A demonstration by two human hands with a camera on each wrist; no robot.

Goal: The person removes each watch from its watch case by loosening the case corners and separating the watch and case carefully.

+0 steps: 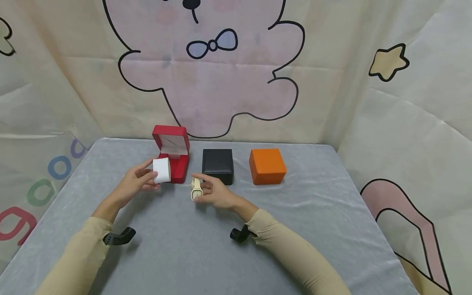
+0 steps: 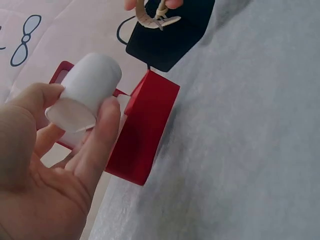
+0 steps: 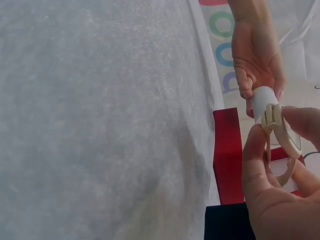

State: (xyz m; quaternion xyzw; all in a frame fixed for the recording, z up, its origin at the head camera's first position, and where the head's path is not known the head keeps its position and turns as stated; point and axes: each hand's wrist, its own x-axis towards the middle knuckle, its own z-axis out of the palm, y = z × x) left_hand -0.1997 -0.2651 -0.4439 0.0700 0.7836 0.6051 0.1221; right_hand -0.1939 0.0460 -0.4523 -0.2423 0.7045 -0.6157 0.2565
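Observation:
My left hand (image 1: 138,180) pinches a white watch cushion (image 1: 161,170) between thumb and fingers, held just in front of an open red watch box (image 1: 179,168). The left wrist view shows the cushion (image 2: 90,87) as a rounded white sleeve with a hollow end. In my right hand (image 1: 217,193) is a cream wristwatch (image 1: 196,189), gripped by thumb and fingers, with its dial toward me. The right wrist view shows its strap (image 3: 285,172) hanging in a loop beneath the case. The watch is to the right of the cushion, in front of a black box.
The closed black box (image 1: 217,166) stands right of the red one, and a closed orange box (image 1: 267,166) is farther right. All rest near the back edge of a table with a grey cloth (image 1: 206,254). A printed curtain (image 1: 236,94) hangs behind.

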